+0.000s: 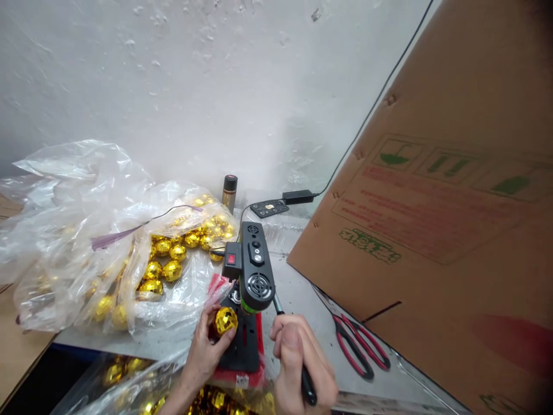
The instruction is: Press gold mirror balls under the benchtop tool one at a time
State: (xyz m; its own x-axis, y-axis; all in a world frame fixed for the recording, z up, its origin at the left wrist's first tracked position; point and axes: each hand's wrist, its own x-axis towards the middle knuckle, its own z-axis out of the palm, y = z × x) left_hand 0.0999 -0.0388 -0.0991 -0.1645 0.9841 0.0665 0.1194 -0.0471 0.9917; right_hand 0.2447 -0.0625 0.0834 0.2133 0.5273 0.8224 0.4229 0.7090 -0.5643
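Observation:
My left hand [206, 351] pinches a small gold mirrored ball [226, 320] and holds it on the black base plate [244, 351] under the head of a small black bench drill press [254, 268]. My right hand [298, 360] is closed round the press's black lever handle [302, 369], which runs up to the machine's side. The press has a red switch [231, 258] on its left side and stands on a red mat at the table's front edge.
A large clear plastic bag [86, 230] holding several gold balls lies to the left. More gold balls fill a bag [129, 380] below the table edge. Red-handled scissors [356, 346] lie right of the press. A big cardboard sheet [432, 230] leans on the right. A spray can [228, 193] and power adapter [298, 197] sit by the wall.

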